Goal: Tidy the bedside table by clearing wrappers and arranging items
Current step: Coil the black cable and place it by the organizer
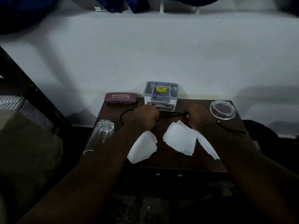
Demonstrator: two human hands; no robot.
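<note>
The limp, light black cable (pixel 173 113) is gripped by the left hand (pixel 144 117) and right hand (pixel 197 117). Slack is probably best gathered mid-length.

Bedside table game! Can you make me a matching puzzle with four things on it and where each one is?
Things:
1. glasses case
2. glass dish
3. tumbler
4. black cable

Places:
A. lying on its side, far left
B. back right corner
C. gripped by the left hand and the right hand
D. back left, purple

Pairs: 1-D, 2-B, 3-A, 4-C
</note>
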